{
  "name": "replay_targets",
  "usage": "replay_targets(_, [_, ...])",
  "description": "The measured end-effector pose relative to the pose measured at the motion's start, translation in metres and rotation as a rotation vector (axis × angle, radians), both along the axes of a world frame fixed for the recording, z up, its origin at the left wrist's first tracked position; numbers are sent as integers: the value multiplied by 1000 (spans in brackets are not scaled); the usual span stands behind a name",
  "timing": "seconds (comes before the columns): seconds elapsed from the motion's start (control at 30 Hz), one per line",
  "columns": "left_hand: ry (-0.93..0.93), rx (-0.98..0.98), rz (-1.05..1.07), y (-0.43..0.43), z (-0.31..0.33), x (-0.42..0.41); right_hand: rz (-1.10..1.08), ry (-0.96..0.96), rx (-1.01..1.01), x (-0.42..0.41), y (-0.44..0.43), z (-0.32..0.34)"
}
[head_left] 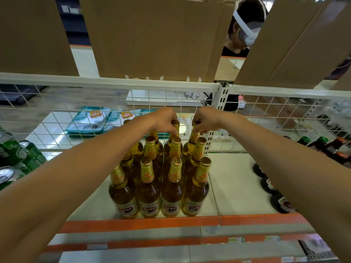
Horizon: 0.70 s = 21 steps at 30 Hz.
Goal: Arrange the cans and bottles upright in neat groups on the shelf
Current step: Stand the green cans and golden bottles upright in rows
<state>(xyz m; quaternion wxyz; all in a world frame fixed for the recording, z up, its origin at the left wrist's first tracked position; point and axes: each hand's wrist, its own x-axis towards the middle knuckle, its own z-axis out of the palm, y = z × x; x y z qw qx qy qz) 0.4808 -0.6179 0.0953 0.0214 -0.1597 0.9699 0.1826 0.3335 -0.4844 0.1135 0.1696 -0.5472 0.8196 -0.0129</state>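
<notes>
Several amber glass bottles (pixel 171 188) with gold foil necks and caps stand upright in tight rows on the white shelf (pixel 239 186). At the back row, my left hand (pixel 164 120) pinches the gold cap of one bottle (pixel 175 125). My right hand (pixel 205 121) grips the neck of the neighbouring back bottle (pixel 193 136). Both bottles stand upright against the wire mesh back. Green cans (pixel 20 154) are grouped at the left edge. Dark bottles (pixel 275 194) lie on their sides at the right, and more dark bottles (pixel 322 143) stand behind them.
A white wire mesh panel (pixel 76 120) backs the shelf, with teal snack bags (pixel 95 118) beyond it. Cardboard sheets (pixel 152 35) hang above. A person wearing a headset (pixel 247 29) stands behind the shelving. An orange strip (pixel 142 223) edges the shelf front.
</notes>
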Motion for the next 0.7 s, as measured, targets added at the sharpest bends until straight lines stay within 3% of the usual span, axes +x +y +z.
replay_targets(0.33, [5, 21, 10, -4, -3, -3, -6, -7, 11, 1, 1, -2])
replay_targets(0.5, [56, 44, 23, -4, -4, -1, -81, -81, -80, 4, 7, -7])
replay_targets(0.7, [125, 89, 25, -2, 2, 9, -89, -23, -85, 8, 10, -7])
